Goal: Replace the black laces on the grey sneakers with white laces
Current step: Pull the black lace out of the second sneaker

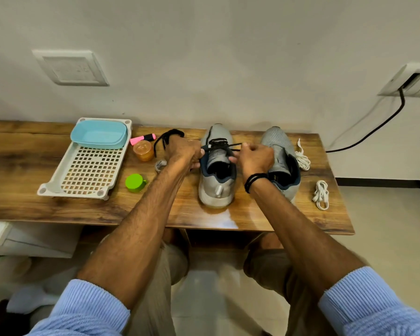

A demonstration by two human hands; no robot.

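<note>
Both grey sneakers are standing on the table (22, 166), long axes running front-to-back, toes pointing at the wall, heels facing the person. Left sneaker (216, 190) is wearing the black lace (220, 143) across its upper eyelets. Left hand (181, 151) is pinching the lace at the shoe's left edge and right hand (256, 158) at its right edge, fingers curled tight. Right hand is partly covering right sneaker (275, 141). Loose black lace (166, 138) is lying just left of left hand. White lace (302, 158) and second white lace (321, 194) are lying right of right sneaker. White tray (87, 170) is holding blue tub (100, 134) at its far end

right sneaker (275, 139) half hidden, table (15, 166) cropped left
</note>
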